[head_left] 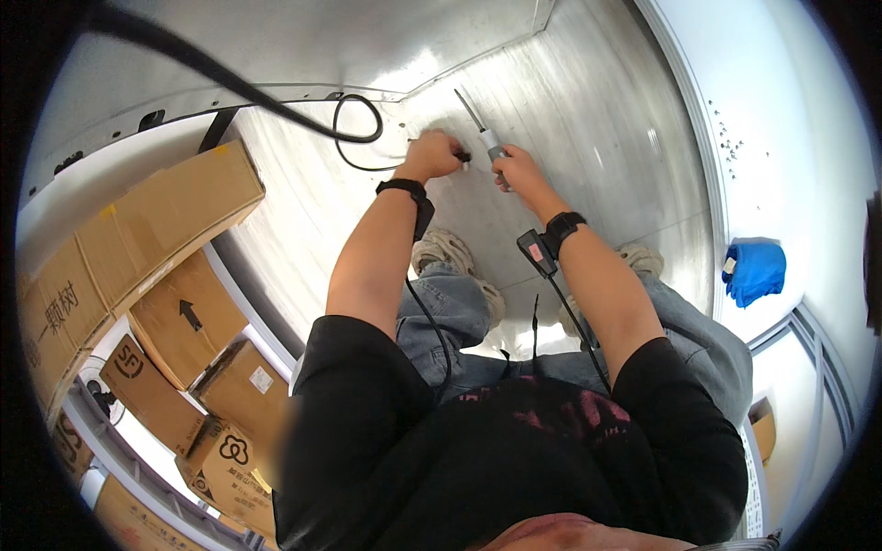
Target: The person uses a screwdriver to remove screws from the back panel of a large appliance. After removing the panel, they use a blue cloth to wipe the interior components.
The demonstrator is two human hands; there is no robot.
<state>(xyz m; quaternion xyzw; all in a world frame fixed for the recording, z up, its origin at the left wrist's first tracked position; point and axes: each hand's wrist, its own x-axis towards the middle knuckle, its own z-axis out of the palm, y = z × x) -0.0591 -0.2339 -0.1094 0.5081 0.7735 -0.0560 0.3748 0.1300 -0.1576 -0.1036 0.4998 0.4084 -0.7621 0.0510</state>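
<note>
Though handle (493, 149) partly within right fingers (503, 166), tool shaft (470, 109) beyond.

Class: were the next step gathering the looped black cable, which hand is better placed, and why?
Probably the left hand: nearer the looped black cable, though a small dark item sits at its fingertips. The right hand grips the grey-handled tool, farther off.

- Floor (606, 138), right of the hand tool (489, 140): open passage to white wall (790, 174).
- Black cable (294, 116) (looped): obstruction beside left hand (432, 154).
- Cardboard boxes (220, 321): left-side barrier.
</note>
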